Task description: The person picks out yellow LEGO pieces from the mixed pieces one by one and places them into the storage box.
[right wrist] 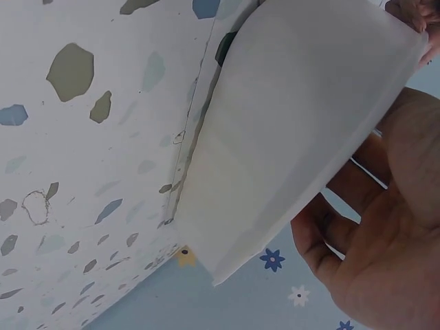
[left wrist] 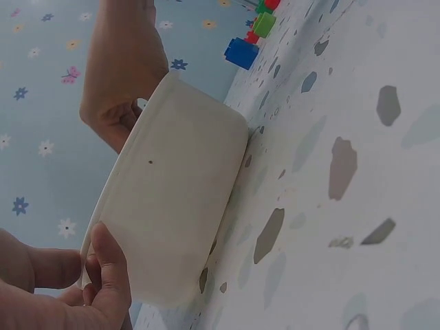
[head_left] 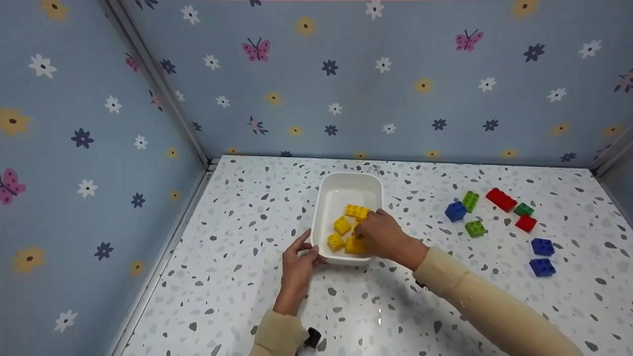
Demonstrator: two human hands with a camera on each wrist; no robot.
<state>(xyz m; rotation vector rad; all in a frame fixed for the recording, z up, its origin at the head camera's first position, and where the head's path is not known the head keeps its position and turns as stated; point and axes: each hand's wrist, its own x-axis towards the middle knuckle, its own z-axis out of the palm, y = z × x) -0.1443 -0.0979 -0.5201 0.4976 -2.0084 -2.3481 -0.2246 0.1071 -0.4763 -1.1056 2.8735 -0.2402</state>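
A white plastic tub [head_left: 348, 184] stands on the speckled table, with several yellow toy building bricks [head_left: 341, 226] in its near half. My left hand [head_left: 298, 269] grips the tub's near left corner, thumb and fingers at the rim; the left wrist view shows this hand [left wrist: 75, 289] pinching the wall. Over the right rim, my right hand [head_left: 385, 235] reaches down among the yellow bricks with bent fingers. In the right wrist view the tub's wall [right wrist: 289, 137] hides those fingertips, and I cannot tell whether they hold a brick.
On the table to the right lie loose bricks: blue ones [head_left: 455, 211], light green ones [head_left: 475, 228], red ones [head_left: 501, 199] and a dark green one [head_left: 523, 209]. A flower-patterned wall [head_left: 410, 113] rises behind the table, another [head_left: 94, 163] at the left.
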